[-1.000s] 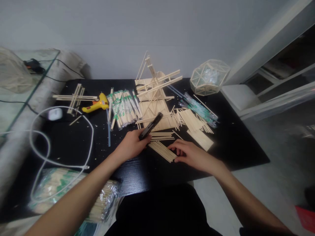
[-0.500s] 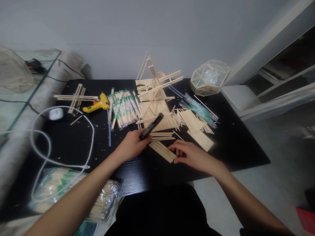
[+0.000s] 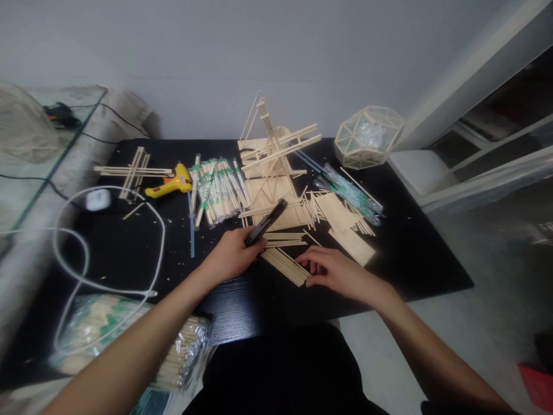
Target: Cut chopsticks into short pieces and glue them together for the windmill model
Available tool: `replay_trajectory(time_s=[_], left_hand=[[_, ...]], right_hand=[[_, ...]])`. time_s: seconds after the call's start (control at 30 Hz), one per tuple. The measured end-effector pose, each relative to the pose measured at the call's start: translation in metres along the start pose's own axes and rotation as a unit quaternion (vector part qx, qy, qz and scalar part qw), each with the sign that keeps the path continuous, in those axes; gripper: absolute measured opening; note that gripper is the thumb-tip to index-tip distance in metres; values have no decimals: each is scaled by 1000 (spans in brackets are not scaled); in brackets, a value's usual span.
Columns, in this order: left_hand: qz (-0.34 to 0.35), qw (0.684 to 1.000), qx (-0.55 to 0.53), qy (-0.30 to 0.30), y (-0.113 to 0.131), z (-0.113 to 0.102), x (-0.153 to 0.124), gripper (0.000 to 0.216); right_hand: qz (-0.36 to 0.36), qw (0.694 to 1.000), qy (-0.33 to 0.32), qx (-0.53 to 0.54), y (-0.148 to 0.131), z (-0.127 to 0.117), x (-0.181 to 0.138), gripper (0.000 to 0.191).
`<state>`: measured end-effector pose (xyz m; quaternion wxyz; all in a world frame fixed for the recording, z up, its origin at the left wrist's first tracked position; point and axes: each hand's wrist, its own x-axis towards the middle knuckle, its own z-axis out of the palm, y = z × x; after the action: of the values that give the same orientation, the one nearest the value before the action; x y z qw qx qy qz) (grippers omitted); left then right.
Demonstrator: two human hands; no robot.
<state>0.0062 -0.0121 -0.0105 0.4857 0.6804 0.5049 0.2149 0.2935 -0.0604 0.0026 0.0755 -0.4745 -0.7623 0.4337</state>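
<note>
My left hand [image 3: 235, 253] is closed around a black utility knife [image 3: 266, 222], which points up and to the right. Its fingertips are by the left end of a flat row of thin wooden sticks [image 3: 285, 268] lying slantwise on the table. At the row's right end, my right hand [image 3: 330, 271] has its fingers curled, with forefinger and thumb against the stick ends. Just behind lie a few more loose sticks [image 3: 285, 237]. A tower-like stick structure [image 3: 276, 144] stands on a base of sticks laid side by side [image 3: 276, 196].
On the black table [image 3: 242, 305] are a yellow glue gun [image 3: 170, 183], wrapped chopsticks [image 3: 220, 187], flat stick panels [image 3: 352, 245], plastic wrappers [image 3: 352, 190] and a stick polyhedron [image 3: 369, 138]. A white cable [image 3: 162, 253] loops at left above a bag of sticks [image 3: 181, 351].
Almost nothing differs. My right fingertips have shifted very slightly at the end of the stick row; my left hand keeps the knife in place.
</note>
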Motion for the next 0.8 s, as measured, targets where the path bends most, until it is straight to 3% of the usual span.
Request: replay_trajectory(time_s=[0.8], left_hand=[[-4, 1000, 2, 1, 0, -1, 0, 20]], right_hand=[[-21, 999, -32, 14, 0, -9, -7, 42]])
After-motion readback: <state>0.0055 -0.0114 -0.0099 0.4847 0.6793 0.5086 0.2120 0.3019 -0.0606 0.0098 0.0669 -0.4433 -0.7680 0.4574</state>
